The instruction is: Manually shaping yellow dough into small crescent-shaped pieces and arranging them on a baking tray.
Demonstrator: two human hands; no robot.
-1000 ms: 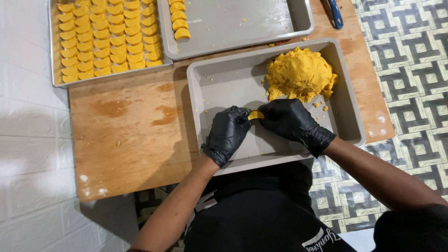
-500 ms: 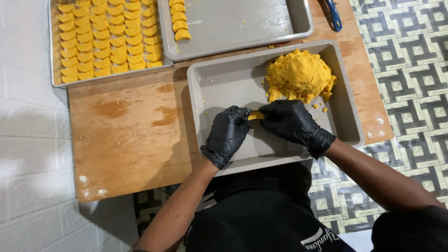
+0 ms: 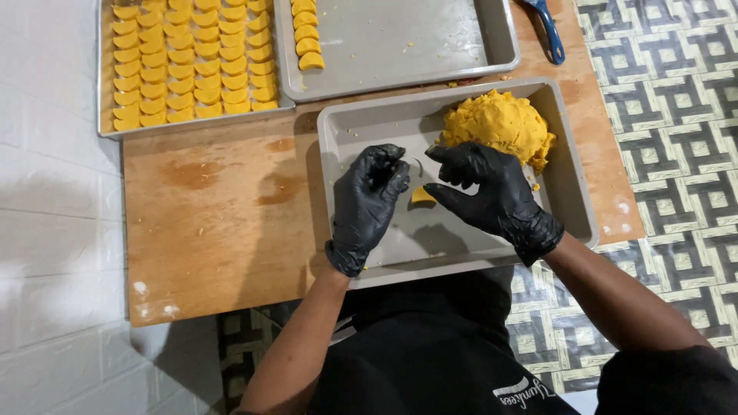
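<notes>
Both my hands wear black gloves and hover over a grey metal tray [image 3: 346, 131]. My left hand [image 3: 370, 198] has its fingers curled, with their tips against a small yellow half-moon dough piece [image 3: 422, 197]. My right hand [image 3: 486, 192] is spread open, and its thumb tip touches the same piece from the right. A big lump of yellow dough [image 3: 498, 124] sits in the tray's far right corner, just beyond my right fingers. A thin curved mark or wire [image 3: 419, 164] shows on the tray floor between my hands.
The tray rests on a wooden board [image 3: 223, 223]. Behind it, a left baking tray [image 3: 104, 132] holds several rows of yellow half-moon pieces [image 3: 192, 61]. A second tray [image 3: 415, 46] holds a short column of them [image 3: 306, 34]. A blue-handled tool [image 3: 549, 32] lies at the back right.
My hands were pressed together around the dough piece; now they have drawn apart, my right hand has opened, and the shaped half-moon shows between them.
</notes>
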